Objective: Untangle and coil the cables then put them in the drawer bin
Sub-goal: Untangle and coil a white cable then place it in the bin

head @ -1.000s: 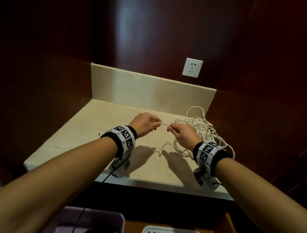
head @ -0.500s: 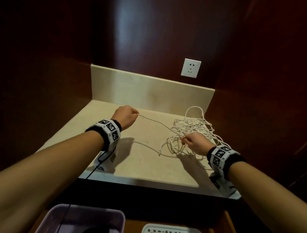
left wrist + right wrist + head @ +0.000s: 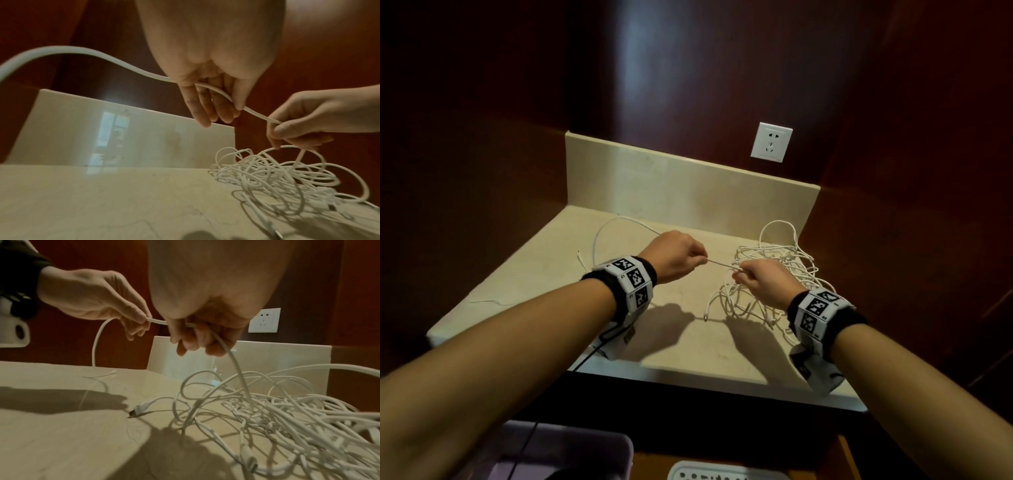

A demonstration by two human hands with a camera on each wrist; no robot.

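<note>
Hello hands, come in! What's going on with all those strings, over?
Left hand and right hand both pinch one thin white cable, short span between them. Tangled pile of white cables on beige stone counter, not coiled. Nothing blocking.

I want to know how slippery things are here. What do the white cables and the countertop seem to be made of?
White cables: apparently a smooth plastic or rubbery jacket, matte; they bend in soft loops without kinking, and one end shows a metal-tipped plug.
Countertop: looks like polished beige stone or a stone-look slab; faint veins run through it and its upstand reflects light glossily. Real or imitation stone cannot be told.
</note>
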